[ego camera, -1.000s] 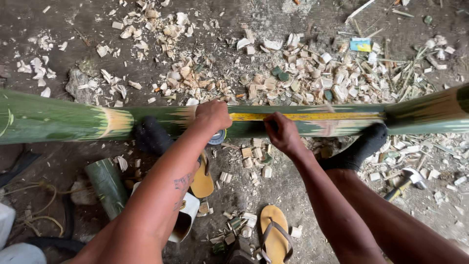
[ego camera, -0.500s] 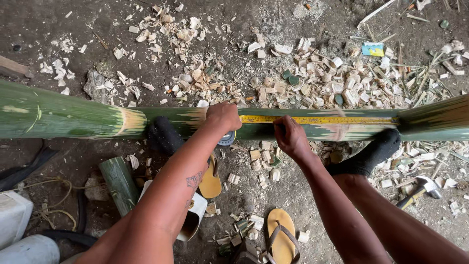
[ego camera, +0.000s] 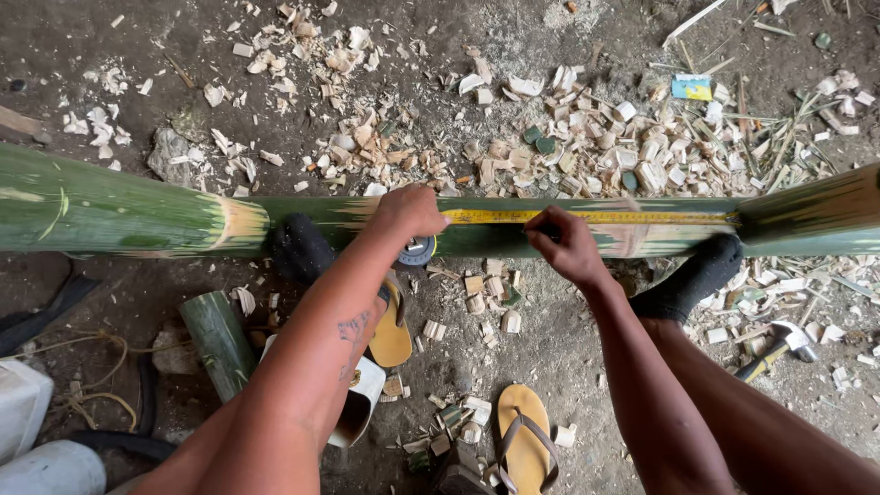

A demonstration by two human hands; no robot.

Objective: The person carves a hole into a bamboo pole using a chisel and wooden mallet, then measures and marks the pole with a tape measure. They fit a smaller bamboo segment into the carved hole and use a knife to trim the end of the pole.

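Since the earlier frame, both hands have drifted a little toward 3 o'clock in my view, and the camera has shifted the same way; the grip on the pole looks unchanged.

I judge the step in hand as measuring along the green bamboo pole (ego camera: 137, 213), which lies across the dirt floor (ego camera: 110, 37) from 9 o'clock to 3 o'clock. A yellow tape measure (ego camera: 596, 217) is stretched on top of the pole, from the left hand toward 3 o'clock.

My left hand (ego camera: 408, 213) is closed over the pole and presses the tape case (ego camera: 419, 249), which shows just below the palm at 6 o'clock of it. My right hand (ego camera: 566, 246) is narrow, its fingertips pinched on the tape and the pole; I cannot tell if something small is held between them. Both forearms reach up from 6 o'clock, wrists bent down onto the pole.

As I see it, the next move calls for keeping the tape flat and steady while a point is fixed at the right fingertips.

Two feet in black socks (ego camera: 692, 275) brace against the pole. Yellow sandals (ego camera: 524, 433) and a hammer (ego camera: 779, 346) lie near, and wood chips (ego camera: 568, 137) are scattered at 12 o'clock.
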